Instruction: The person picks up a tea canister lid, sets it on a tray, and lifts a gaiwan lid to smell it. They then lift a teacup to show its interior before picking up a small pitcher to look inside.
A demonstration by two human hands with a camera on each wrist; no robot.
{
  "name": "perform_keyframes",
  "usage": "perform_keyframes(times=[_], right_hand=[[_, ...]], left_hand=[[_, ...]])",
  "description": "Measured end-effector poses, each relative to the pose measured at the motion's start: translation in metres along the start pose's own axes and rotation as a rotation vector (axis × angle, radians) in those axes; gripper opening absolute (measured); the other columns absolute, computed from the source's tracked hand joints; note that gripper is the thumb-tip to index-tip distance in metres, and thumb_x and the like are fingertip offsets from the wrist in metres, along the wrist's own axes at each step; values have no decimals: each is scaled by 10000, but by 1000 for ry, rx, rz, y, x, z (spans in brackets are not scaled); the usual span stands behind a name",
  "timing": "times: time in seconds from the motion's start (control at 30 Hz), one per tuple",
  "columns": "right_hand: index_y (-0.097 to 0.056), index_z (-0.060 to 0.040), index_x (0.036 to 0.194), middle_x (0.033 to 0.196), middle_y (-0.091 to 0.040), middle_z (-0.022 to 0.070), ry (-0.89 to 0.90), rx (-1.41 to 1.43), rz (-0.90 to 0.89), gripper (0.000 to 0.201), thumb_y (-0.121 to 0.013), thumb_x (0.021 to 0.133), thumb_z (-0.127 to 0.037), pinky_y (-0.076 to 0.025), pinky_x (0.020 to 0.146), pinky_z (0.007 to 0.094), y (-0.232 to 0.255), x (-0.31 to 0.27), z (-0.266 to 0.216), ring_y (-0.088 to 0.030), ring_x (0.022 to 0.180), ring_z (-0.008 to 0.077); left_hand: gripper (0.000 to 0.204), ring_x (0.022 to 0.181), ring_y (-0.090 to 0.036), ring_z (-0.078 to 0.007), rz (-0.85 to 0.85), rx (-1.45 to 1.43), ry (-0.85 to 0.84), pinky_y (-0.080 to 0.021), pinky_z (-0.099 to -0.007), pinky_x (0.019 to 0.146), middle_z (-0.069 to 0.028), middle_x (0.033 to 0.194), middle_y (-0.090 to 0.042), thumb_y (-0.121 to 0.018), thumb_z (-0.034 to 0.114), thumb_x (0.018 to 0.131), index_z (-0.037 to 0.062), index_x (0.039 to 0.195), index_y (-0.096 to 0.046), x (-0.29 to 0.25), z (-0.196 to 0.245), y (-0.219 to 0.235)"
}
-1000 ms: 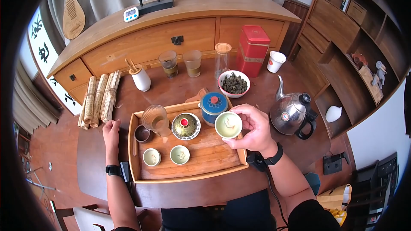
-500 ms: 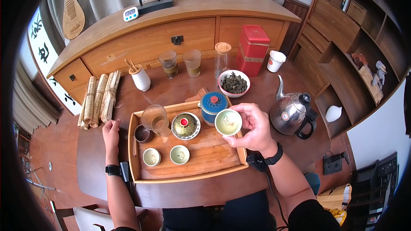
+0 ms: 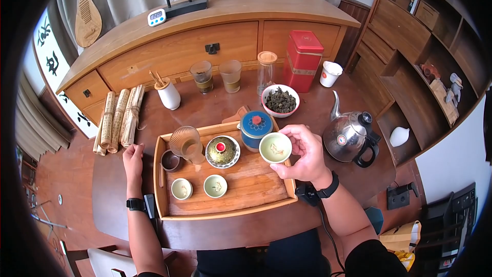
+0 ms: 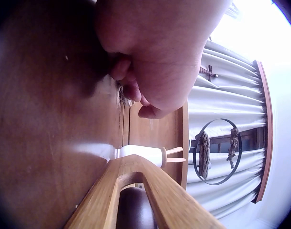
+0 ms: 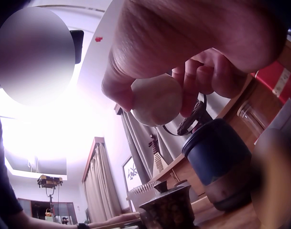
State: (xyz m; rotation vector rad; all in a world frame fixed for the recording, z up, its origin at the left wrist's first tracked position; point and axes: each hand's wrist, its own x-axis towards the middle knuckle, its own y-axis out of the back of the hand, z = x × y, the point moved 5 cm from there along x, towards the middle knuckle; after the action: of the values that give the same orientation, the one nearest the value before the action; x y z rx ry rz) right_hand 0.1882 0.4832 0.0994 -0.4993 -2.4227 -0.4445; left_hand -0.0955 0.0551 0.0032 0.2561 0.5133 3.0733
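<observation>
My right hand [image 3: 306, 153] pinches a pale green cup [image 3: 275, 147] between thumb and fingers, raised over the tray's right side, its inside facing up toward the head camera. The right wrist view shows the cup [image 5: 157, 100] from below, near a blue jar [image 5: 217, 160]. Two similar cups [image 3: 182, 188] [image 3: 215, 185] stand on the wooden tray [image 3: 246, 199], with a lidded bowl [image 3: 223, 152], a glass pitcher [image 3: 187, 143] and a dark cup [image 3: 170, 160]. My left hand [image 3: 134, 163] rests on the table left of the tray, fingers curled, holding nothing visible.
A steel kettle [image 3: 348, 136] stands right of the tray. Behind it are a bowl of dark leaves [image 3: 280, 100], a red tin [image 3: 303, 61], a glass jar [image 3: 266, 74] and two glasses [image 3: 231, 76]. Bamboo scrolls [image 3: 120, 118] lie beyond my left hand.
The cup in my right hand has shifted slightly right and tilted a little, showing more of its inside. My left hand and the things on the tray have not moved.
</observation>
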Motion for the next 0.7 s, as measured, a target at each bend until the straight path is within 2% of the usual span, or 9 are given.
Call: perform_keyframes(times=[0.37, 0.57, 0.63, 0.7], right_hand=[[-632, -36, 1113, 800, -644, -24, -29, -57, -22, 596, -931, 627, -210, -367, 537, 186, 0, 1, -4, -431, 602, 14], [-635, -52, 1127, 739, -563, -43, -14, -128, -26, 606, -932, 622, -206, -344, 520, 206, 1, 2, -10, -395, 584, 28], [-605, -23, 1174, 972, -674, -14, 30, -208, -71, 667, -951, 618, -154, -350, 561, 148, 1, 1, -12, -398, 656, -18], [-607, -27, 1179, 994, -677, -10, 45, -207, -63, 670, -950, 617, -150, -346, 562, 148, 1, 2, -11, -402, 661, -17]], left_hand=[[350, 656, -393, -44, 0, 4, 0, -302, -249, 622, 67, 668, -457, -674, 188, 962, 102, 669, -503, -1, 1, 0], [350, 654, -396, -45, 1, 6, -10, -306, -250, 618, 67, 666, -459, -675, 187, 962, 100, 670, -503, 1, 0, 0], [351, 652, -395, -44, 4, 9, -9, -305, -250, 616, 67, 666, -458, -676, 187, 962, 99, 669, -503, 0, -1, 0], [354, 649, -391, -42, -3, -2, -7, -302, -249, 613, 69, 668, -459, -681, 192, 961, 100, 669, -503, 1, -2, 1]])
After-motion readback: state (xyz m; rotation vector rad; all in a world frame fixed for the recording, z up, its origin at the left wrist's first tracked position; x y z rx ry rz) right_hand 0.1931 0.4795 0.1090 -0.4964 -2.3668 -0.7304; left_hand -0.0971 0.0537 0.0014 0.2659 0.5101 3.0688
